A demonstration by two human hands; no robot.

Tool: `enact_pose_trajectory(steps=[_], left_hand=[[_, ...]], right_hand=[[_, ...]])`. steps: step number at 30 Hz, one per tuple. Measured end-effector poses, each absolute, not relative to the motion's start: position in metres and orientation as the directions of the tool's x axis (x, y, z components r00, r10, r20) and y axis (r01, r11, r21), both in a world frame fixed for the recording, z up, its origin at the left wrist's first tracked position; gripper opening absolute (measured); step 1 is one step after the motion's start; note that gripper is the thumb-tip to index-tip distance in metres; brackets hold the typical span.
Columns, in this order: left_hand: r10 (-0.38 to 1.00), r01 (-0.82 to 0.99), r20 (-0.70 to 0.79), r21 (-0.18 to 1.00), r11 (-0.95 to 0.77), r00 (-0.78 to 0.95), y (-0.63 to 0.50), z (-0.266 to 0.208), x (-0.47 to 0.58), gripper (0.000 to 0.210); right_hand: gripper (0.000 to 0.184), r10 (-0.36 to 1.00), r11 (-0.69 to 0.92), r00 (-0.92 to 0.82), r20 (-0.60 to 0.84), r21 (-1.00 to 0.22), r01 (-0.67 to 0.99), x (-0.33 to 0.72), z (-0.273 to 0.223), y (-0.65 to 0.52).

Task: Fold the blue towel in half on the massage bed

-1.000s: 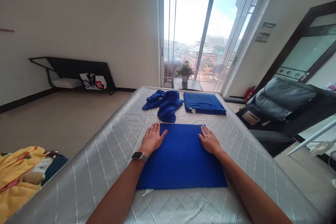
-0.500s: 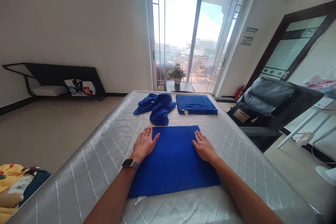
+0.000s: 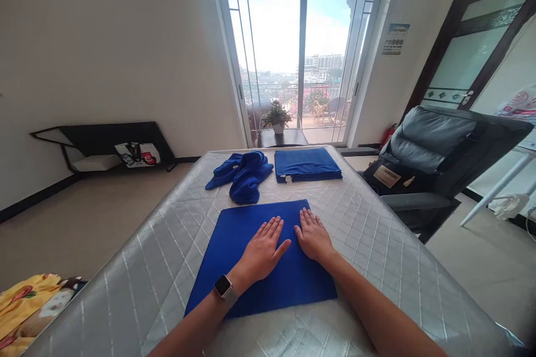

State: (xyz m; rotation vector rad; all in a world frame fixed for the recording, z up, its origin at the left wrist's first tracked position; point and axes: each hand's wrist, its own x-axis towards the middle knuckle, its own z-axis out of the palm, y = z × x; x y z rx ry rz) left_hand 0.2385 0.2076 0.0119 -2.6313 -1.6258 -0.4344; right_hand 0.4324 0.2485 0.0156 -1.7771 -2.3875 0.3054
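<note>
Left-hand fingers (image 3: 274, 228) straight, close together, laid flat; thumb angled out to the side. Left hand (image 3: 262, 254) palm down near the middle of a flat, four-sided royal-blue fabric cloth (image 3: 230, 240). Right hand (image 3: 316, 240) likewise open and palm down, fingers extended, lying along the cloth's right edge; hands just apart. Dark square-faced watch (image 3: 223, 286) with a pale band on the left wrist. Cloth spread on a silver, diamond-quilted mattress (image 3: 154, 268), in front of the wearer. Beyond it, at left, a crumpled royal-blue fabric cloth (image 3: 247, 178); beside that, at right, a neat rectangular stack of folded blue cloth (image 3: 307, 164), white tag (image 3: 288, 179) at its near edge. Farther right, off the mattress, a black padded leather-look recliner (image 3: 435, 139).
</note>
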Motion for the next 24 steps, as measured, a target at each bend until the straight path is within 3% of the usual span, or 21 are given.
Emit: enact_pose_trajectory(steps=[6, 12, 18, 24], left_hand=[[0.864, 0.864, 0.213, 0.125, -0.487, 0.456, 0.214, 0.006, 0.275, 0.068], [0.945, 0.946, 0.139, 0.093, -0.31, 0.296, 0.201, -0.003, 0.203, 0.072], [0.989, 0.993, 0.108, 0.044, -0.109, 0.104, 0.163, -0.011, 0.131, 0.079], [0.994, 0.998, 0.109, 0.058, -0.017, 0.01, 0.151, -0.009, 0.124, 0.084]], right_hand=[[0.064, 0.95, 0.309, -0.31, 0.031, -0.227, 0.924, 0.434, 0.012, 0.248], [0.066, 0.961, 0.265, -0.276, -0.001, -0.284, 0.921, 0.433, 0.018, 0.247], [0.066, 0.961, 0.269, -0.277, 0.0, -0.249, 0.93, 0.433, 0.015, 0.248], [0.066, 0.956, 0.286, -0.293, -0.004, -0.213, 0.934, 0.434, 0.014, 0.25]])
